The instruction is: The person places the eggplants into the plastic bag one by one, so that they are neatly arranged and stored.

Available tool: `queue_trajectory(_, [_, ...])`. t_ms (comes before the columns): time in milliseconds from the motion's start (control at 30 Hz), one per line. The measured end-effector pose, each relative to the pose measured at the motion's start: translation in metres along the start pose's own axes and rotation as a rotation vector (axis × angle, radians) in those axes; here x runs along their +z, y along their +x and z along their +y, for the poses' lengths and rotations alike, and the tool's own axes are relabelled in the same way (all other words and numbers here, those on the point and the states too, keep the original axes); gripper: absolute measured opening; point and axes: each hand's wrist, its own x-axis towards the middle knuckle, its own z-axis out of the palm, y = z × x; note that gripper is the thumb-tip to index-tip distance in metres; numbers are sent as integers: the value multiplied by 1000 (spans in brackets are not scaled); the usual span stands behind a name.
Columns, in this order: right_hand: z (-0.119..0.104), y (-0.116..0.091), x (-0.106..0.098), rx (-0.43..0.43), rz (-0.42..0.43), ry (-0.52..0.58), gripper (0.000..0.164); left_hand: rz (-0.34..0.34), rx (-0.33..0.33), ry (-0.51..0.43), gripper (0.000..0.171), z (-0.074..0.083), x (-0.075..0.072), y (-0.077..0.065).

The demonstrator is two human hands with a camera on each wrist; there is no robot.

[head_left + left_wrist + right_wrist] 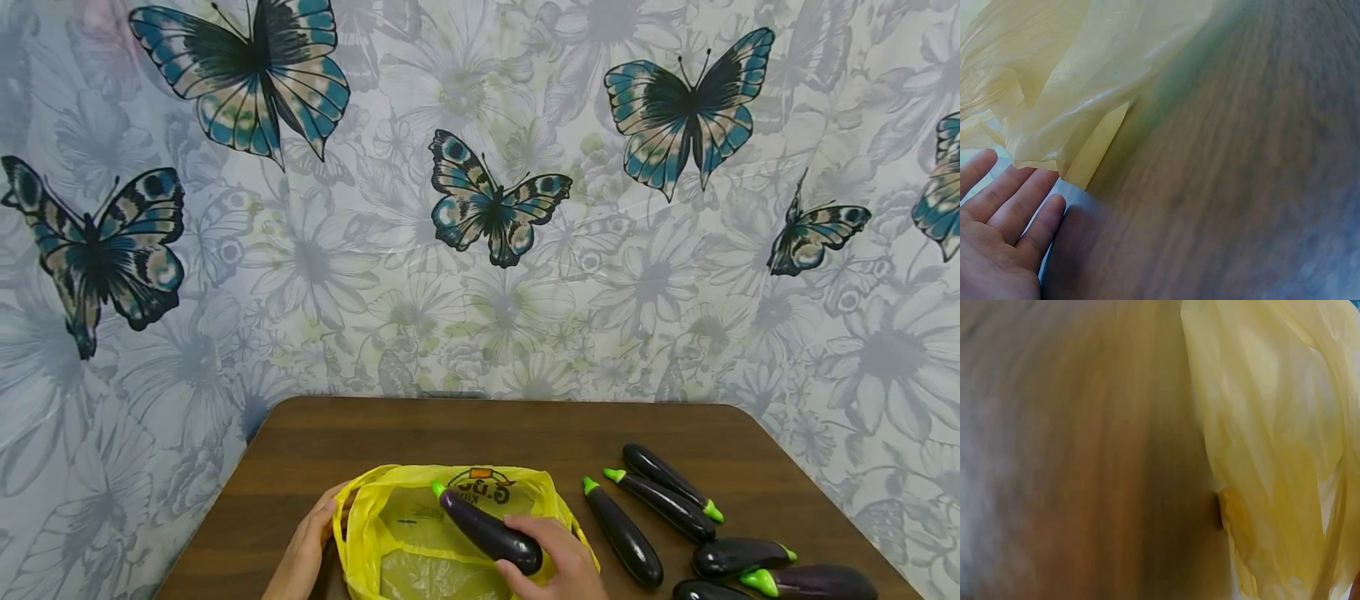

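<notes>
A yellow plastic bag (358,533) stands with its mouth spread at the table's near side. My right hand (557,560) grips a dark eggplant (486,527) by its rounded end and holds it over the bag's opening, green stem pointing up and left. At the bag's left side is my left hand (304,543), its fingers against the plastic. In the left wrist view those fingers (1019,206) are fairly straight and spread beneath the bag's edge (1091,81). The right wrist view mostly shows the bag's side (1272,450) and the tabletop; the held eggplant is hidden there.
Right of the bag several eggplants lie on the brown wooden table (525,433): one (624,535) close to the bag, a pair (667,505) behind it, others (813,582) toward the right edge. Behind the table hangs a butterfly-patterned cloth (510,333).
</notes>
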Motion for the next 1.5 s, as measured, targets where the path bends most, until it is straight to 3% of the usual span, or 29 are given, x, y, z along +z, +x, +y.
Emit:
queue_trajectory(267, [-10, 4, 2, 101, -102, 42, 39, 2, 6, -1, 60, -1, 1, 1])
queue_trajectory(633, [-22, 13, 2, 140, -200, 49, 34, 1, 20, -15, 58, -2, -2, -1])
queue_trajectory(933, [-31, 31, 4, 152, -360, 9, 35, -39, 48, -46, 57, -3, -2, -2])
queue_trajectory(1100, [-35, 37, 7, 215, -462, 29, 37, -18, 54, -32, 55, -4, -2, 0])
queue_trajectory(1500, [-38, 42, 16, 242, -514, 34, 36, 7, 4, 1, 57, -3, -1, 0])
